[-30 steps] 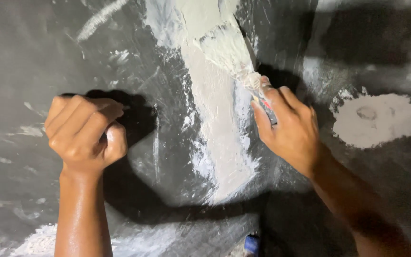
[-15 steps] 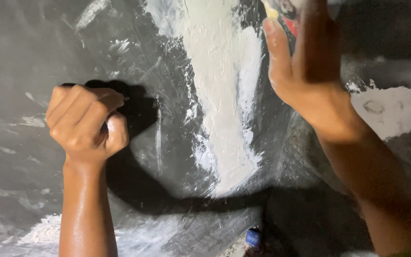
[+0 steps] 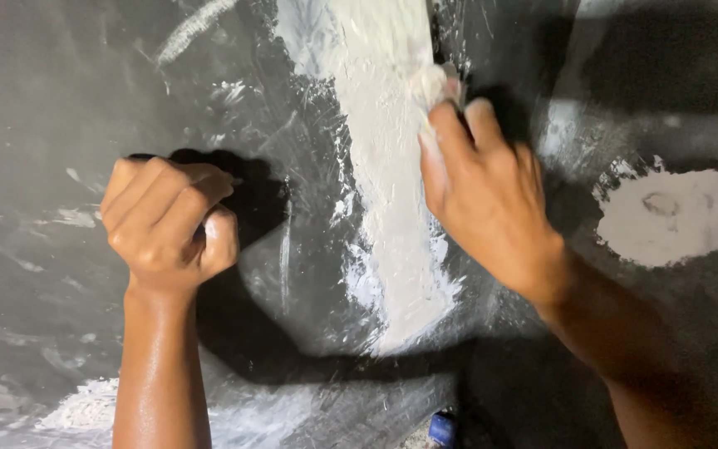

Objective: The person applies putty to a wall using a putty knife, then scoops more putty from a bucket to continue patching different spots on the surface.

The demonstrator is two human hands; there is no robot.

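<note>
A dark grey wall (image 3: 51,100) fills the view. Down its middle runs a broad vertical strip of white putty (image 3: 388,191). My right hand (image 3: 484,195) is closed around a putty knife (image 3: 444,85), and its putty-smeared blade shows just above my fingertips at the strip's upper right edge. Most of the tool is hidden behind the hand. My left hand (image 3: 172,224) is a closed fist pressed against the wall to the left of the strip, with nothing visible in it.
A round patch of white putty (image 3: 675,216) sits on the wall at the right. Rough white smears (image 3: 85,407) spread along the lower left. A small blue object (image 3: 442,428) shows at the bottom edge below the strip.
My right hand swept up the strip towards the top of the view, then came back down to the strip's upper right edge. The left fist stayed in place.
</note>
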